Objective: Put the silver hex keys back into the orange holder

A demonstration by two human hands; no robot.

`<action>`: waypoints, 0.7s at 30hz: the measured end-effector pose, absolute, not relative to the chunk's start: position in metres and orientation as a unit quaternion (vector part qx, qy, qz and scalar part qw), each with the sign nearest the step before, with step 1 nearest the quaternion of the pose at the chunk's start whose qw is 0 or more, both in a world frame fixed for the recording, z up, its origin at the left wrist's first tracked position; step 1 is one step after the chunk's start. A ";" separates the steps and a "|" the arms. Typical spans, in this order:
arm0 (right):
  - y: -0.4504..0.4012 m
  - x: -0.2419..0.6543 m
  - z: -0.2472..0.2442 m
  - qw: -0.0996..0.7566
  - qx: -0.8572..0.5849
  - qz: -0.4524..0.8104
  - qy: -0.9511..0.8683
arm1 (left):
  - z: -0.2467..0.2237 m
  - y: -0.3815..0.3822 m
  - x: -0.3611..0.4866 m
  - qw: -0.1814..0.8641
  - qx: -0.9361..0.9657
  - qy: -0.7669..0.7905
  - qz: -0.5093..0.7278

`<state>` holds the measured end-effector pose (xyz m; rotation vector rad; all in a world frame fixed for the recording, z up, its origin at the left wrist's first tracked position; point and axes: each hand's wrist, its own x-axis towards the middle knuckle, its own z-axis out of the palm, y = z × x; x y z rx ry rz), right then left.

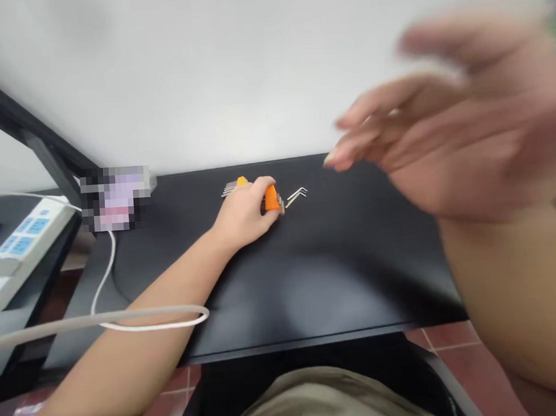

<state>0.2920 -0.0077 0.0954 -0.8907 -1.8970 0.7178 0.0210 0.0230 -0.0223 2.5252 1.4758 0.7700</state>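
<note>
My left hand (247,213) rests on the black table, its fingers wrapped round an orange holder (272,198) with metal keys sticking out at both ends. Just right of the holder, a few small L-shaped hex keys (297,196) lie on the tabletop. Raised above the table at the right, close to the camera, is my right hand (445,103). It is blurred, with its fingers apart and nothing visible between them.
A white power strip (28,239) is at the left. White cable (152,313) loops across my left forearm. A pixelated object (119,196) sits at the table's back left. Behind the black table (311,294) stands a pale wall. A dark metal frame (42,137) rises at the left.
</note>
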 end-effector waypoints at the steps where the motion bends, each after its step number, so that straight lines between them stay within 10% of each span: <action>1: 0.004 0.287 0.076 0.429 -0.354 0.269 -0.786 | -0.022 0.023 0.020 0.065 0.837 0.479 0.256; 8: 0.060 0.278 -0.030 0.205 -0.360 0.075 -0.907 | -0.022 0.026 0.017 0.129 0.830 0.485 0.245; 21: 0.031 0.265 0.001 0.057 -0.476 0.084 -0.873 | -0.029 0.031 0.015 0.159 0.822 0.470 0.278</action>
